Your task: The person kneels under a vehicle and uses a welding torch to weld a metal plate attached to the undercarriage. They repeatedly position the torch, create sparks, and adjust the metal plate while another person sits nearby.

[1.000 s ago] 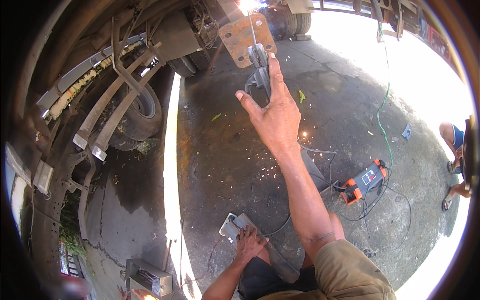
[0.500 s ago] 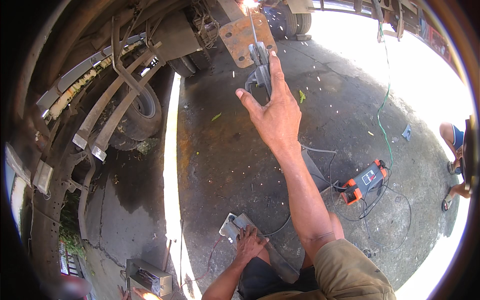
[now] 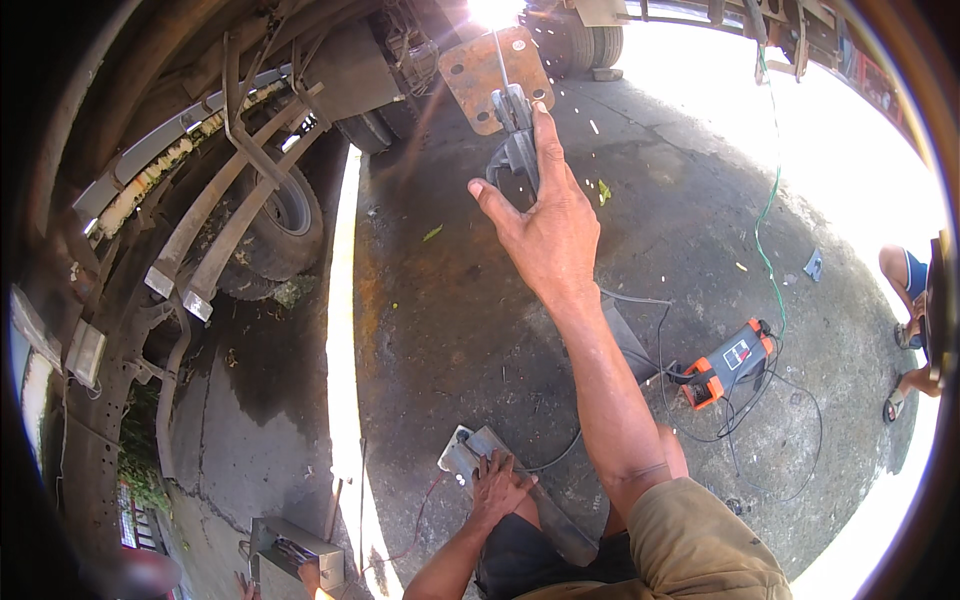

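Note:
My right hand (image 3: 556, 235) is stretched far forward and closed round a grey welding electrode holder (image 3: 516, 145), with the index finger along its side. A thin welding rod (image 3: 501, 62) runs from the holder's jaws over a rusty steel plate (image 3: 474, 82) with holes near its corners. At the rod's far end a white arc (image 3: 497, 10) glares, hiding the joint there, and sparks fly off. Low in the view, my left hand (image 3: 500, 490) lies with fingers spread on a grey metal bar (image 3: 560, 527) that has a plate at its far end.
An orange and grey welding machine (image 3: 730, 362) stands on the right with cables round it. A green cable (image 3: 768, 215) crosses the ground. At left are a truck's wheel (image 3: 285, 215) and frame. Another person's hand (image 3: 310, 574) is at a metal box (image 3: 295, 550); someone's legs (image 3: 905, 390) show at right.
The arc glares larger and whiter. My right hand has shifted slightly to the left with the electrode holder. The other person's hand at the metal box has moved; my left hand stays put.

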`<state>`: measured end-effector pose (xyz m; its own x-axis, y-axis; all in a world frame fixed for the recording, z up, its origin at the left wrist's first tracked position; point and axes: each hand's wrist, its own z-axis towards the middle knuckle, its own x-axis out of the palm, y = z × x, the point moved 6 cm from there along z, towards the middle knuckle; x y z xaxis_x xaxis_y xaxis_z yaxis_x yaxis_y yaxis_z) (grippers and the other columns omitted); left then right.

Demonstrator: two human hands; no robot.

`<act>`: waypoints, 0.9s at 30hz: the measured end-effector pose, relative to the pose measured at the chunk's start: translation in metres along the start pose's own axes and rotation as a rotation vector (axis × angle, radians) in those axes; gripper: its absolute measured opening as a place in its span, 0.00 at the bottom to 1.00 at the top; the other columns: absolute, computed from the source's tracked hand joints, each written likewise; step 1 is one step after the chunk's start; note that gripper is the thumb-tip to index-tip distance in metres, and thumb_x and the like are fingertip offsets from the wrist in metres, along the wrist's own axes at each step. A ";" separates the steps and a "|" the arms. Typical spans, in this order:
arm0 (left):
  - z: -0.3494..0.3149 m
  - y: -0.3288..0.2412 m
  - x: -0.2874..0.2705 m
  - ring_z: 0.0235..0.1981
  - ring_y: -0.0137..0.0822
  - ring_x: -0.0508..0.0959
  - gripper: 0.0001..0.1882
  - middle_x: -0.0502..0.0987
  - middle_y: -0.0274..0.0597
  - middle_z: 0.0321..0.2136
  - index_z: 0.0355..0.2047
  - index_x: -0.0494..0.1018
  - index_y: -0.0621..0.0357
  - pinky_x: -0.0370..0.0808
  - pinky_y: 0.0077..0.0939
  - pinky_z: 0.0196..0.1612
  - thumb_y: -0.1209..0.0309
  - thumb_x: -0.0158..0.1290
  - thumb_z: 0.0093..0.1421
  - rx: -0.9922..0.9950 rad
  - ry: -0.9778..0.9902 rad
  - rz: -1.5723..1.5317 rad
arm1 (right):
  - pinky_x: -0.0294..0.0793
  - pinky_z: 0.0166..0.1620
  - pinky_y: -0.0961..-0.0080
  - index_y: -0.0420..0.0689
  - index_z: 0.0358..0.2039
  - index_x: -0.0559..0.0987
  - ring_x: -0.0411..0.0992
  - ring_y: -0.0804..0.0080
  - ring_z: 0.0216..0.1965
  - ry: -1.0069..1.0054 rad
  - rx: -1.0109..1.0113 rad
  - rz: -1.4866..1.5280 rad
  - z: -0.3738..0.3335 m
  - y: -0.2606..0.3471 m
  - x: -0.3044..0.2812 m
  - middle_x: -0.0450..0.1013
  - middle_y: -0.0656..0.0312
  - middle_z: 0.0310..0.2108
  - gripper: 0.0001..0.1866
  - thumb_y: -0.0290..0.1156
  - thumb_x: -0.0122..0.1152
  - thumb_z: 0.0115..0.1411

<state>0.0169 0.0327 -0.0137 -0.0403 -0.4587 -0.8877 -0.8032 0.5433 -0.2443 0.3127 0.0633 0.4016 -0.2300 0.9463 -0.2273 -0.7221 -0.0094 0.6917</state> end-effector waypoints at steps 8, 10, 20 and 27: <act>0.001 0.000 0.001 0.77 0.63 0.53 0.49 0.56 0.58 0.76 0.72 0.65 0.56 0.54 0.65 0.74 0.34 0.55 0.62 0.004 -0.006 0.002 | 0.83 0.42 0.47 0.62 0.80 0.49 0.83 0.44 0.43 -0.028 -0.023 -0.010 0.002 -0.001 0.001 0.78 0.46 0.46 0.55 0.50 0.73 0.60; 0.001 -0.001 0.000 0.77 0.63 0.52 0.49 0.56 0.58 0.76 0.72 0.65 0.56 0.54 0.65 0.74 0.34 0.55 0.62 0.007 -0.006 0.000 | 0.83 0.42 0.47 0.62 0.80 0.49 0.83 0.44 0.42 -0.032 -0.031 -0.014 0.003 -0.001 0.001 0.78 0.46 0.46 0.55 0.50 0.73 0.60; 0.000 -0.002 -0.003 0.76 0.64 0.53 0.48 0.56 0.57 0.76 0.72 0.65 0.56 0.55 0.65 0.74 0.34 0.55 0.63 0.007 0.007 0.002 | 0.82 0.40 0.47 0.62 0.80 0.49 0.82 0.44 0.41 -0.022 -0.036 -0.013 0.005 0.000 0.001 0.77 0.47 0.44 0.54 0.51 0.73 0.61; 0.000 -0.003 -0.004 0.76 0.64 0.53 0.48 0.56 0.57 0.75 0.72 0.65 0.56 0.56 0.65 0.73 0.35 0.55 0.63 0.006 0.004 0.011 | 0.82 0.41 0.48 0.61 0.80 0.50 0.82 0.46 0.40 -0.047 -0.044 -0.041 0.004 0.000 0.001 0.77 0.48 0.42 0.54 0.51 0.73 0.61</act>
<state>0.0193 0.0326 -0.0094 -0.0518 -0.4552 -0.8889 -0.7992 0.5526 -0.2364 0.3149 0.0655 0.4045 -0.1694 0.9604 -0.2212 -0.7584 0.0163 0.6515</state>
